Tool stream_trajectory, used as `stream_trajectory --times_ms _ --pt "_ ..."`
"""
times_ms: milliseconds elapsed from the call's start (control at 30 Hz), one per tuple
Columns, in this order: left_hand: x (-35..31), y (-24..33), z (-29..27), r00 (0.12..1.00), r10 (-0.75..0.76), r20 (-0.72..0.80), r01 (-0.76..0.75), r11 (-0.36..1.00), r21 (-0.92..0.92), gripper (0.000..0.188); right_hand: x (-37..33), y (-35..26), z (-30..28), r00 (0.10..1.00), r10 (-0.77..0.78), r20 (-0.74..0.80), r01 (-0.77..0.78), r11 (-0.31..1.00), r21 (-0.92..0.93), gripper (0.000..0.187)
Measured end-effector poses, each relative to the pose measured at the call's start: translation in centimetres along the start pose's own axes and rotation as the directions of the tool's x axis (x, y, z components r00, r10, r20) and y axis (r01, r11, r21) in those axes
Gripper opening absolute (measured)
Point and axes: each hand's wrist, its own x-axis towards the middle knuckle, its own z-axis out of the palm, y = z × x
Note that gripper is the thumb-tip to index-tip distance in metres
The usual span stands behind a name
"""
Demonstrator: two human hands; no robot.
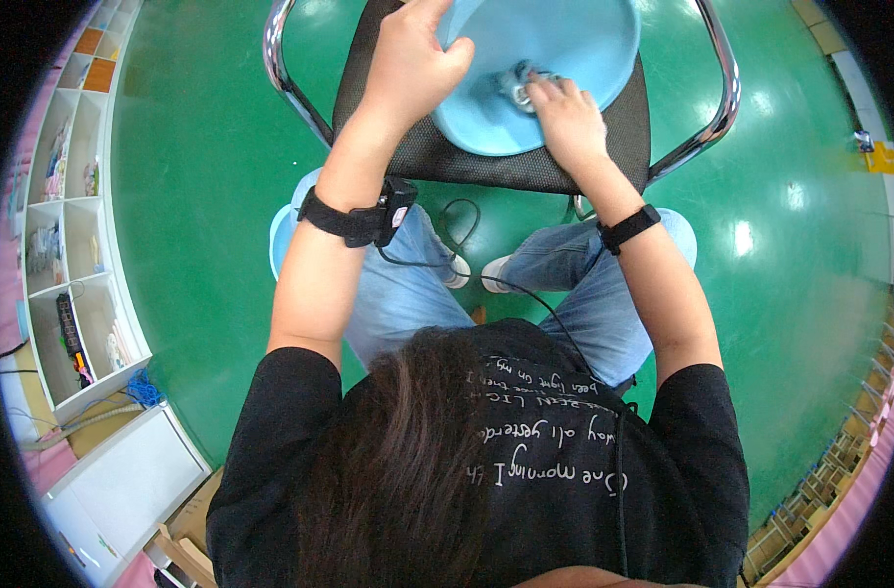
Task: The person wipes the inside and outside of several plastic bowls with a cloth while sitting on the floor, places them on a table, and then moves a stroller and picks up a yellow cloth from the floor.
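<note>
Along the far left side, a white shelf (72, 200) is standing with small items in its compartments, and below it a bundle of blue cord (145, 390) is lying near a white panel (138, 490). Further right, one chrome armrest (274, 54) of a chair is curving beside its black seat (466, 163). The left hand (417, 61) is reaching over the seat at the left edge of a light-blue plastic piece (510, 137); its thumb is sticking out over the blue surface, but its fingertips are running off the top edge, so whether it is gripping cannot be told. A black band (341, 221) with a small box (398, 208) is circling the left wrist, and a black cable (506, 282) is trailing rightward across the jeans (398, 299), near two white shoes (459, 271). The blue piece is resting on the seat, and a crumpled grey cloth (514, 86) is lying against its surface. The right hand (574, 122) is holding this cloth beneath bent, closely bunched fingers. Another black band (630, 230) is circling the right wrist. Beyond, the second armrest (729, 78) is arching over the green floor (809, 294).
</note>
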Motion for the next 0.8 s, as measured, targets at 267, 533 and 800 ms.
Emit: stream_trajectory --times_ms 267,533,800 --pt "-1.2 -0.1 0.7 0.995 -0.046 -0.085 0.043 0.998 -0.043 0.057 -0.2 -3.4 0.2 0.990 0.139 -0.010 -0.129 0.940 0.316 0.034" --pt "-2.7 -2.4 0.4 0.988 -0.092 -0.124 0.081 0.993 -0.092 0.054 0.6 -7.6 -2.9 0.997 0.078 -0.027 -0.025 0.601 0.799 0.049" --pt "-2.1 -1.4 -1.2 0.957 -0.281 0.067 0.287 0.950 -0.123 0.054 -2.6 -2.9 -0.8 1.000 0.015 -0.006 -0.011 0.902 0.431 0.045"
